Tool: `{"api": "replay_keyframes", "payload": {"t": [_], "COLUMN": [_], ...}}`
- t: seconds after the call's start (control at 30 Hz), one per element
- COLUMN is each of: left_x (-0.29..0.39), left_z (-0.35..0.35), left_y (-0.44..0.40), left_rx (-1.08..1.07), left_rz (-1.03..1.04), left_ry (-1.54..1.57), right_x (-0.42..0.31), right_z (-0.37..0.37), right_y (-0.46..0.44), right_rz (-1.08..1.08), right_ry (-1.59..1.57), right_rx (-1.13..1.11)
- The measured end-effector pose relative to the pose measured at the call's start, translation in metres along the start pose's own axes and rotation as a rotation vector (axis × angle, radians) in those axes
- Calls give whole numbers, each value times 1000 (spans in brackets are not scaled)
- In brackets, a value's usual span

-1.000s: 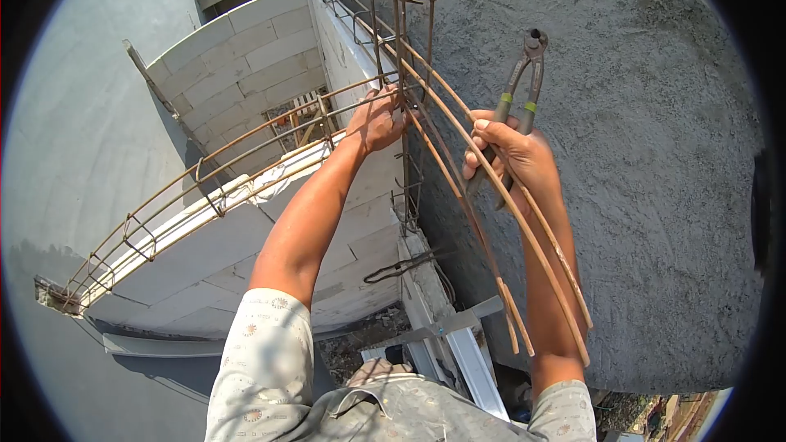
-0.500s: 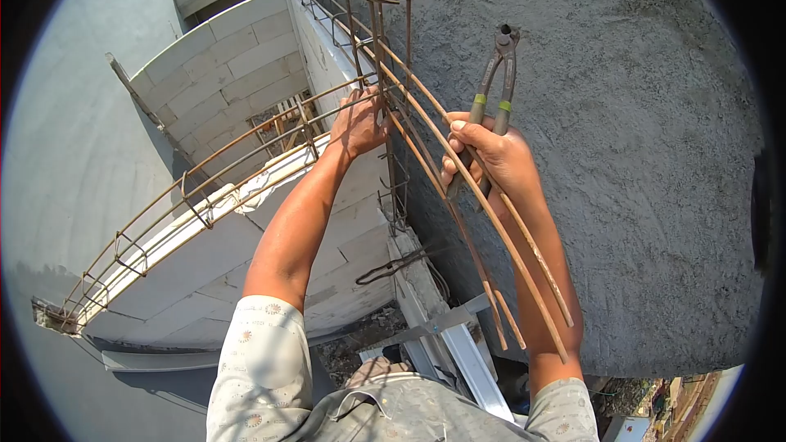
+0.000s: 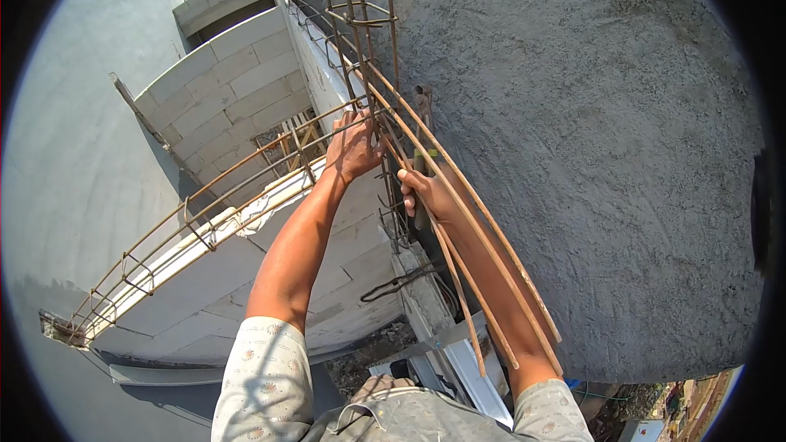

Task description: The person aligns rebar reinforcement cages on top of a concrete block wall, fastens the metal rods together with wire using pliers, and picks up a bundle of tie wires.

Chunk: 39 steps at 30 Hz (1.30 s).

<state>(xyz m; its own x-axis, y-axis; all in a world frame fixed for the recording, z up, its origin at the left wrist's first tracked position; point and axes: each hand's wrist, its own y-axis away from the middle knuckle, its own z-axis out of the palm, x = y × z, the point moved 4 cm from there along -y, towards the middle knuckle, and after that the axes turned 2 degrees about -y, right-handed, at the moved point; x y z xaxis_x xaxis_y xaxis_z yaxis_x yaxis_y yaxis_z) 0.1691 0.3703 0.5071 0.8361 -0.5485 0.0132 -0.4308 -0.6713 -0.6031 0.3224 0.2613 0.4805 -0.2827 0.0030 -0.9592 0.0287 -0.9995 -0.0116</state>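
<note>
My left hand (image 3: 354, 149) is closed, its fingers curled round the rebar (image 3: 360, 101) at the corner where the beam cage meets the upright bars. What lies under the fingertips is partly hidden. My right hand (image 3: 429, 196) grips the handles of a pair of pincers (image 3: 423, 100), whose jaws point up beside the rough wall. Green bands mark the handles. Several long rusty bar ends (image 3: 483, 225) curve down from the corner, passing in front of the pincers and over my right forearm.
A rebar cage (image 3: 187, 211) runs left along the top of a pale block wall (image 3: 270, 258). Upright column bars (image 3: 361, 0) with stirrups rise at the corner. A rough grey plastered wall (image 3: 589, 164) stands on the right. Below lie metal channels (image 3: 475, 385).
My right hand has moved left and down with the pincers, bringing them behind the long bars near the corner. My left hand stays at the corner. The view has shifted slightly.
</note>
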Motion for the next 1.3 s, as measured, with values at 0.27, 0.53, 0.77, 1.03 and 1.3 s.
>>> {"api": "replay_keyframes", "payload": {"t": [0.27,0.53,0.77,1.03,1.3], "left_x": [-8,-41,-78,-87,-74], "left_z": [4,9,61,101,51], "left_y": [2,-1,-1,-37,-35], "left_rx": [-27,212,325,-57,27], "left_rz": [-26,-345,-776,-809,-523], "left_ry": [-13,361,869,856,937], "right_x": [8,29,7,4,-7], "right_z": [-8,-4,1,1,3], "right_y": [-5,-9,0,1,3], "right_rz": [129,155,177,128,84], "right_ry": [-79,137,97,37,140], "right_rx": [-62,-9,-61,47,68]}}
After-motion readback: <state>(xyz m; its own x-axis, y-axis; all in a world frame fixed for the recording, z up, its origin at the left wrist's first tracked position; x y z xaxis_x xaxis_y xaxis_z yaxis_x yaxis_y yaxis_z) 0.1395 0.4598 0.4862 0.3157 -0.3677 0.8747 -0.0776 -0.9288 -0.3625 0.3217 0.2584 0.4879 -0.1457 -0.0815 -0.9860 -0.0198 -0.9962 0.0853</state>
